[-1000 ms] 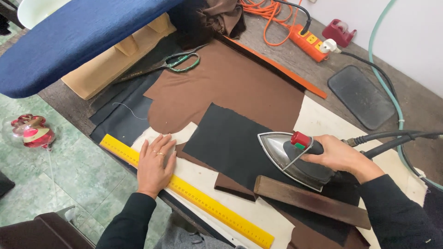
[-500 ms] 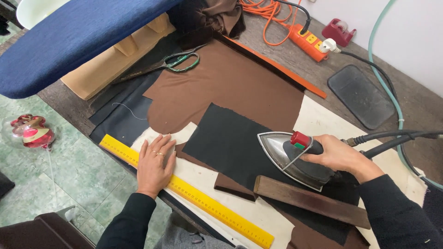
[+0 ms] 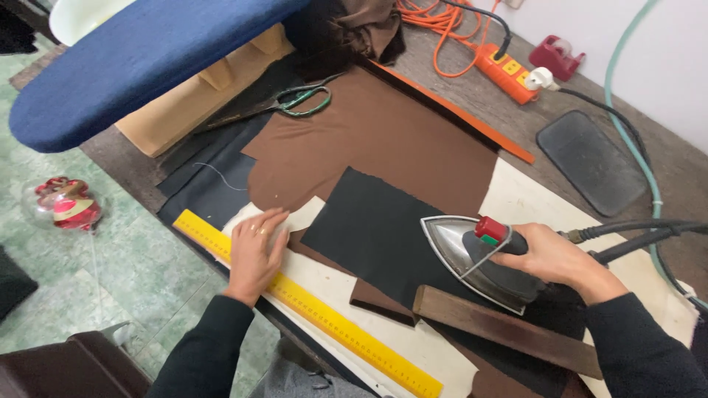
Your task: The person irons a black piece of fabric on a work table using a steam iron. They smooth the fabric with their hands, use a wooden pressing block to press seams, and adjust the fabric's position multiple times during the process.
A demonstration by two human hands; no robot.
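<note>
Brown cloth [image 3: 376, 140], soft and limp, drapes across the worktable [image 3: 516, 110] below the blue padded ironing board [image 3: 147, 59]; on it lies a matte black fabric panel [image 3: 376, 228], thin and likely to slide unless pinned. Along the near edge runs a stiff yellow ruler [image 3: 324, 317], beside a hard wooden bar [image 3: 509, 332]. The steel-soled iron [image 3: 472, 258], surely heavy and hot, sits on the black panel, best taken by its dark handle, where the right hand [image 3: 553, 258] wraps shut. The left hand [image 3: 254, 250] lies flat, fingers spread, across ruler and cream paper [image 3: 324, 276].

Hidden and cut-off parts

The iron [image 3: 479, 262] covers part of the black fabric [image 3: 376, 228]; the yellow ruler [image 3: 317, 309] is cut off by the bottom edge.
</note>
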